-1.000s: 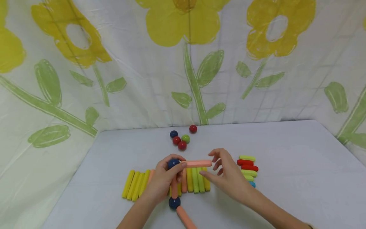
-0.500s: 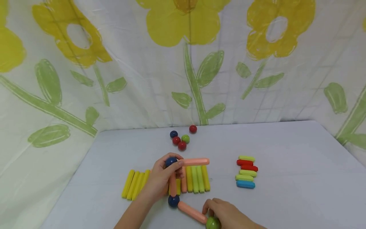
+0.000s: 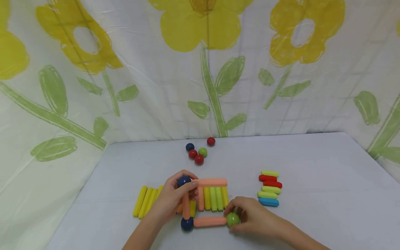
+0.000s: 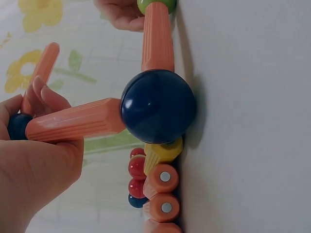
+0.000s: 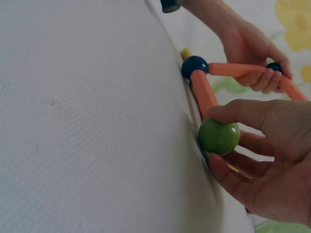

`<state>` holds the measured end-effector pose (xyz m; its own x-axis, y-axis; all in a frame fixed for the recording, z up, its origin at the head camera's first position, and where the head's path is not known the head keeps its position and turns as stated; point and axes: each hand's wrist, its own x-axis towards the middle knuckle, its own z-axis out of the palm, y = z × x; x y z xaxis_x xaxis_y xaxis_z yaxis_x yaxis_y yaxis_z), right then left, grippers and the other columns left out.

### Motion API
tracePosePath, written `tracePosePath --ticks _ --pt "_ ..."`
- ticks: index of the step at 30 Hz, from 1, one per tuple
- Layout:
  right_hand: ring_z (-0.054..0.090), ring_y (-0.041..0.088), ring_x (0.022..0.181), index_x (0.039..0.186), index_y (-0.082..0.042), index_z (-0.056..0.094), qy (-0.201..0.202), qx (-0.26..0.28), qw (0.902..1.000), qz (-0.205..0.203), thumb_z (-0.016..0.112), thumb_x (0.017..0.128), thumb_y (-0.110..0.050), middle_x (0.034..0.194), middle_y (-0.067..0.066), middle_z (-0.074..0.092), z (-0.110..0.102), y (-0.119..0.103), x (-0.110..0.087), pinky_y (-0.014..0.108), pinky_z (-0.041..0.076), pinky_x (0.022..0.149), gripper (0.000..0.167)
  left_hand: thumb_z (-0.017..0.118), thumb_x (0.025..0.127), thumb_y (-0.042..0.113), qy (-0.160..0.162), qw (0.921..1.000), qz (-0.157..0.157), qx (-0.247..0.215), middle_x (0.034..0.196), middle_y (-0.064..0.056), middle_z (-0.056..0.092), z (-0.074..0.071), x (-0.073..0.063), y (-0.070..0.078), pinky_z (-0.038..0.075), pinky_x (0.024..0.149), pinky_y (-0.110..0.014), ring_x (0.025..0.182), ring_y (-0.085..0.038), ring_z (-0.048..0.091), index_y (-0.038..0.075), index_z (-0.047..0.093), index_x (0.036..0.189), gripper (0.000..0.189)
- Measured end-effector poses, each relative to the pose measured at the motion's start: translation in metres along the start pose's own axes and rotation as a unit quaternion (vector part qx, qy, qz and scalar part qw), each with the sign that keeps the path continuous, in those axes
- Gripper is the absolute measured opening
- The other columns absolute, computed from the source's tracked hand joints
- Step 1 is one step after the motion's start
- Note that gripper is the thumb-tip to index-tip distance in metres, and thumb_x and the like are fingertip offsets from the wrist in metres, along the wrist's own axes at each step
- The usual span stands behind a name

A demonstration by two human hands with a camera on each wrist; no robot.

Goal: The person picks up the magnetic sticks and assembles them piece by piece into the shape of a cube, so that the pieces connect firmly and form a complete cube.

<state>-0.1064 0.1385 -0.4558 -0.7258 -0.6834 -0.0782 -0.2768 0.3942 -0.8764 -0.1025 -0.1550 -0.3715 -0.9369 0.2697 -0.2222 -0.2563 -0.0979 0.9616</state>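
Observation:
My left hand (image 3: 175, 192) grips the upper dark blue ball (image 3: 183, 181) of a joined magnetic ball-and-rod frame. From that ball one salmon-coloured rod (image 3: 212, 182) sticks out to the right with a bare far end. A second salmon rod (image 4: 75, 119) runs to a lower blue ball (image 4: 158, 107), which sits at the tabletop in the left wrist view. A third salmon rod (image 3: 210, 222) links this lower ball to a green ball (image 3: 232, 219). My right hand (image 3: 259, 217) pinches the green ball between thumb and fingers, close to the table in the right wrist view (image 5: 218, 136).
Behind the frame lies a row of yellow rods (image 3: 140, 201), green rods (image 3: 213, 199) and salmon ones. Shorter rods (image 3: 268, 202) in blue, green and red are stacked at the right. Several loose balls (image 3: 199, 159) sit at the back, before a flower-printed curtain (image 3: 150, 104).
My right hand came down from beside the upper rod to the green ball, then moved it away from me. The lower rod swung from slanting to nearly level. My left hand kept its grip.

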Motion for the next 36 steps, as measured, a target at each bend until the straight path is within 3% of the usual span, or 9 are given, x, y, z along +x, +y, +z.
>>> tracePosePath --ticks 3,7,11,14,17,22,25,31,36 --pt "0.060 0.004 0.086 0.117 -0.026 0.072 -0.011 0.004 0.9996 -0.027 0.084 0.091 -0.041 0.105 -0.013 0.068 -0.002 0.002 0.001 0.022 0.056 0.070 0.033 0.067 0.105 0.017 0.006 1.0000 -0.003 -0.003 0.091 -0.005 0.069 0.001 -0.002 0.000 0.061 0.081 -0.026 0.081 -0.016 0.067 0.003 0.061 0.118 0.020" --pt "0.059 0.004 0.085 0.117 -0.019 0.073 -0.008 -0.012 0.9984 -0.055 0.075 0.100 -0.035 0.104 -0.011 0.069 -0.006 -0.019 0.005 0.023 0.056 0.069 0.023 0.066 0.106 0.016 0.010 0.9999 0.003 -0.003 0.090 -0.005 0.068 0.001 -0.003 -0.001 0.061 0.080 -0.026 0.080 -0.016 0.067 0.002 0.061 0.118 0.019" --pt "0.059 0.001 0.081 0.116 -0.012 0.075 0.007 -0.048 0.9944 -0.094 0.067 0.106 -0.025 0.103 -0.009 0.072 -0.008 -0.049 0.023 0.021 0.055 0.068 0.018 0.067 0.106 0.016 0.008 0.9999 0.005 -0.006 0.090 -0.005 0.069 0.000 -0.004 -0.001 0.061 0.080 -0.026 0.079 -0.016 0.068 0.004 0.062 0.116 0.017" --pt "0.058 0.001 0.080 0.116 -0.008 0.076 -0.011 -0.039 0.9936 -0.105 0.069 0.104 -0.019 0.107 -0.003 0.074 -0.005 -0.066 0.044 0.021 0.055 0.071 0.017 0.066 0.106 0.016 -0.003 0.9999 0.010 -0.011 0.088 -0.004 0.070 -0.001 -0.005 -0.002 0.061 0.080 -0.026 0.078 -0.016 0.068 0.006 0.062 0.114 0.014" --pt "0.057 0.002 0.078 0.122 -0.005 0.073 -0.053 -0.004 0.9953 -0.081 0.069 0.103 -0.012 0.100 0.000 0.070 0.001 -0.074 0.060 0.019 0.052 0.069 0.020 0.065 0.106 0.016 -0.025 0.9994 0.017 -0.019 0.087 -0.003 0.070 -0.002 -0.006 -0.002 0.060 0.079 -0.026 0.077 -0.015 0.067 0.008 0.061 0.113 0.011" --pt "0.049 0.000 0.048 0.107 -0.007 0.068 -0.139 0.033 0.9895 -0.020 0.066 0.103 -0.012 0.063 -0.010 0.054 0.012 -0.072 0.077 0.013 0.037 0.048 0.006 0.064 0.107 0.016 -0.049 0.9980 0.027 -0.031 0.086 -0.001 0.070 0.000 -0.006 -0.004 0.060 0.078 -0.025 0.076 -0.013 0.066 0.011 0.061 0.112 0.007" --pt "0.046 -0.001 0.041 0.097 -0.012 0.065 -0.180 0.023 0.9834 -0.009 0.065 0.104 -0.015 0.055 -0.012 0.049 0.015 -0.071 0.084 0.012 0.033 0.043 0.008 0.063 0.107 0.015 -0.052 0.9976 0.030 -0.034 0.086 -0.001 0.069 0.000 -0.006 -0.004 0.061 0.079 -0.025 0.076 -0.013 0.067 0.011 0.061 0.111 0.006" --pt "0.043 0.000 0.045 0.097 -0.007 0.065 -0.178 -0.001 0.9840 -0.015 0.065 0.103 -0.009 0.056 -0.011 0.045 0.020 -0.075 0.091 0.013 0.028 0.046 0.006 0.063 0.107 0.015 -0.048 0.9977 0.030 -0.037 0.086 -0.001 0.069 -0.001 -0.006 -0.005 0.061 0.079 -0.025 0.076 -0.012 0.067 0.012 0.062 0.110 0.004" --pt "0.047 0.000 0.040 0.101 -0.008 0.065 -0.170 0.000 0.9853 -0.014 0.066 0.104 -0.010 0.052 -0.010 0.050 0.025 -0.076 0.092 0.012 0.035 0.042 0.004 0.063 0.107 0.015 -0.048 0.9977 0.028 -0.039 0.086 -0.002 0.069 -0.001 -0.007 -0.005 0.061 0.079 -0.025 0.076 -0.012 0.066 0.011 0.062 0.111 0.006"
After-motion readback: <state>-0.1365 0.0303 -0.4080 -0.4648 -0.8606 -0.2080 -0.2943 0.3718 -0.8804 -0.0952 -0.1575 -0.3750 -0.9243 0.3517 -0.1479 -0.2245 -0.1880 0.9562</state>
